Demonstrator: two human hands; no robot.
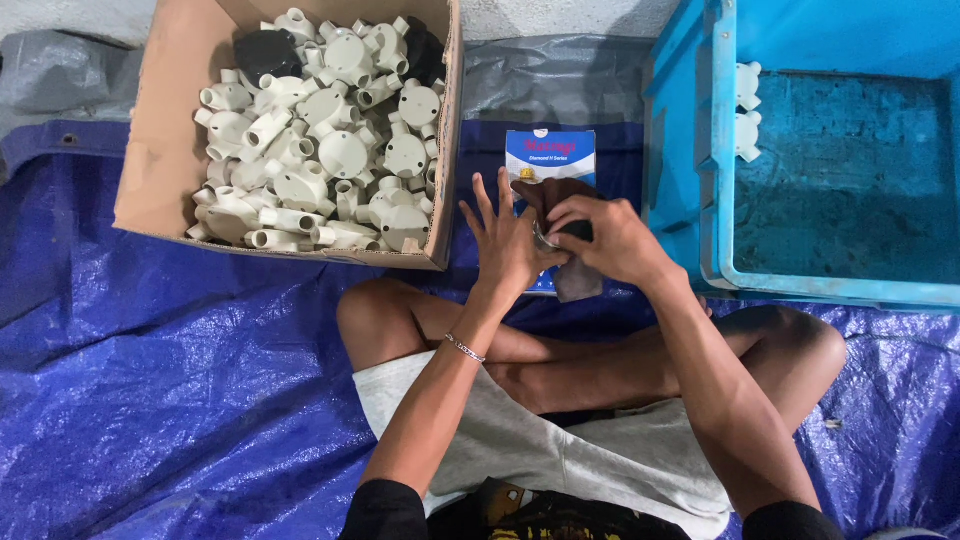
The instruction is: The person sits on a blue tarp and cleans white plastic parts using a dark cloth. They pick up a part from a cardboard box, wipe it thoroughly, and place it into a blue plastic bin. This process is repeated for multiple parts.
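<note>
Sitting cross-legged on a blue tarpaulin [170, 380], the person is working over the lap. At far left, a cardboard box [160, 150] is holding a heap of white conduit junction boxes [330, 150], round bodies with tube outlets, plus a few black ones near the back.

Left hand [505, 240]: fingers spread and straight, palm pressing flat against a dark cloth [578, 282] and the small part bundled in it. The part itself is mostly hidden; only a pale glint is showing between the two hands.

Right hand [610, 240]: fingers curled, pinching the cloth's upper fold and bearing down on the bundle. A small blue-and-white carton [550, 155] is lying just behind the hands.

Judgement: the left palm is serving as the backing, so rubbing pressure should be coming from the right fingers, with the part turned between strokes so no face is missed.

At right, a blue plastic crate [700, 180] is standing, two white junction boxes [747, 110] resting at its inner wall.
</note>
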